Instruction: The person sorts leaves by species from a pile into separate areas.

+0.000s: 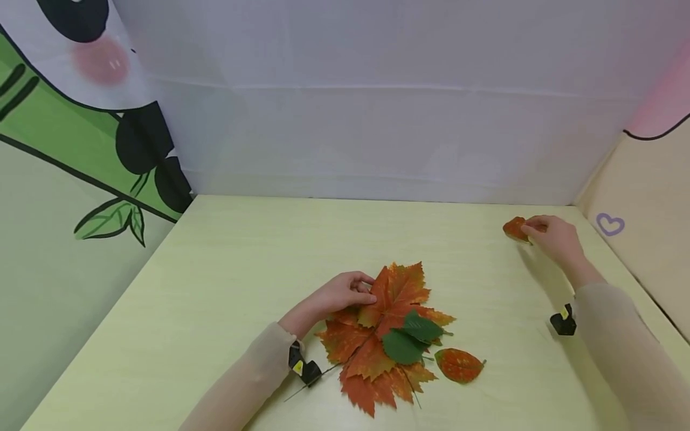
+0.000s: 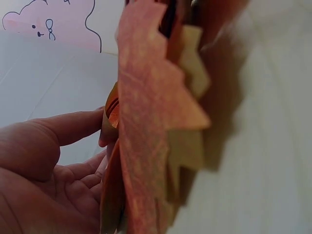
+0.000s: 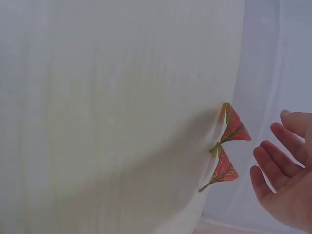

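My left hand (image 1: 342,294) is at the left edge of a pile of orange artificial maple leaves (image 1: 401,287). In the left wrist view, its thumb and a finger pinch the curled edge of a maple leaf (image 2: 146,117). Two green leaves (image 1: 404,346) lie on top of the pile. Over at the far right, my right hand (image 1: 555,236) is beside small red-orange leaves (image 1: 516,228) on the table. The right wrist view has its fingers spread apart, with a gap between them and two red leaves (image 3: 234,127).
Another red-orange oval leaf (image 1: 459,366) lies just right of the pile. Thin stems stick out from the pile toward the front. The pale yellow table (image 1: 242,251) meets a white sheet (image 1: 377,143) at the back and a decorated panel (image 1: 647,197) on the right.
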The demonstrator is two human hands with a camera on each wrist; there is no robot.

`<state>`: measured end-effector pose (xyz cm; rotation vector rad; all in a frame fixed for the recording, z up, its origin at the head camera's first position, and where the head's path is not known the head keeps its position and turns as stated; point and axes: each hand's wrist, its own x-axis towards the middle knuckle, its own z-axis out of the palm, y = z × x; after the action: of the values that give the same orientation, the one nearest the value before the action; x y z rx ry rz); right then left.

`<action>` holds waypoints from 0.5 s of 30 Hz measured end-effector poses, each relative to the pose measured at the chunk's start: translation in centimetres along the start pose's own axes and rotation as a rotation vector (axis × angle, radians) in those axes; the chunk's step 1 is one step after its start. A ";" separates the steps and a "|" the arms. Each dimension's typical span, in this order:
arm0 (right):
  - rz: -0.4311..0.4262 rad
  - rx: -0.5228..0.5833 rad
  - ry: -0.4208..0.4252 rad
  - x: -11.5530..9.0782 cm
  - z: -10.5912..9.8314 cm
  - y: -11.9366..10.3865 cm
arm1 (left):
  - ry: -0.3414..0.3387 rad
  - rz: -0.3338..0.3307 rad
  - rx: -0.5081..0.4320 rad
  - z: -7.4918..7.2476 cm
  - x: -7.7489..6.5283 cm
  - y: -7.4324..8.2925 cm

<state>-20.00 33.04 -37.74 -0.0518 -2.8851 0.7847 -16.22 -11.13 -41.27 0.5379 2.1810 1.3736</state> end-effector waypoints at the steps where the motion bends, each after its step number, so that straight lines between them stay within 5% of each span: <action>1: -0.019 -0.002 0.002 -0.4 0.1 -0.3 | 0.002 0.001 0.001 0.0 0.0 0.0; 15: -0.235 0.005 -0.116 -6.0 1.4 -6.1 | 0.003 0.007 -0.001 0.1 0.2 -0.2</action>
<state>-14.27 26.69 -36.65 0.3369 -2.9220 0.7731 -16.34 -11.04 -41.53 0.5443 2.1830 1.3799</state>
